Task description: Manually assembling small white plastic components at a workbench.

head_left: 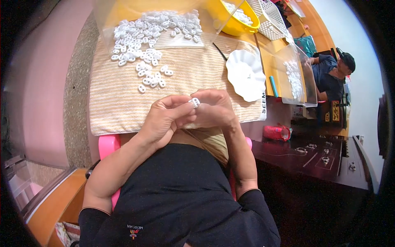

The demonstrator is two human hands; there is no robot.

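Observation:
My left hand (164, 119) and my right hand (214, 109) meet over the near edge of a striped beige cloth (119, 103). Together their fingertips pinch one small white plastic piece (194, 101). A heap of several like white pieces (144, 33) spreads over the far part of the cloth and onto a clear plastic bag (181, 39). A few loose pieces (153, 78) lie closer, just beyond my hands.
A white scalloped dish (247, 76) sits to the right on the cloth. A yellow bowl (232, 24) with white pieces and a white basket (269, 18) stand at the back. A clear bag (294, 78) of pieces lies further right. A seated person (333, 72) is at the right.

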